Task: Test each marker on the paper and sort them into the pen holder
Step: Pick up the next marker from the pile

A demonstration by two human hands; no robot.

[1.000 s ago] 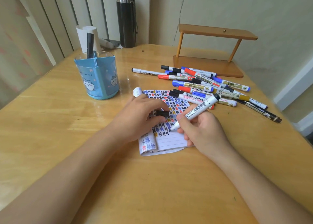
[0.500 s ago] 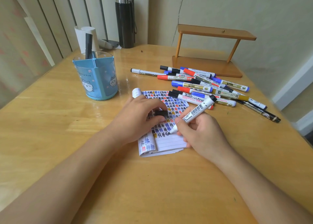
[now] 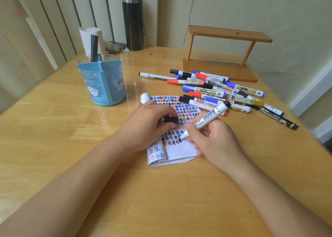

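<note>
One second has altered little. The right hand (image 3: pixel 213 139) still pinches the white marker (image 3: pixel 206 119) in a writing grip, and its tip has barely shifted. It touches the paper (image 3: pixel 179 152) at the end of the lowest row of hash marks, where a dark black mark sits right at the tip. I judge that this marker's test stroke is being made or is just finished, so capping it and dropping it into the pen holder (image 3: pixel 102 82) should follow. The left hand (image 3: pixel 149 127) stays resting on the paper to steady it, with the black cap (image 3: pixel 171 119) pinched between thumb and fingers, near the marker's tip. The pen holder stands on the worktop (image 3: pixel 71 147) well apart from both hands, to the far left, with one black marker (image 3: pixel 94 46) upright in it. The pile of markers (image 3: pixel 215 91) lies just beyond the right hand.
</note>
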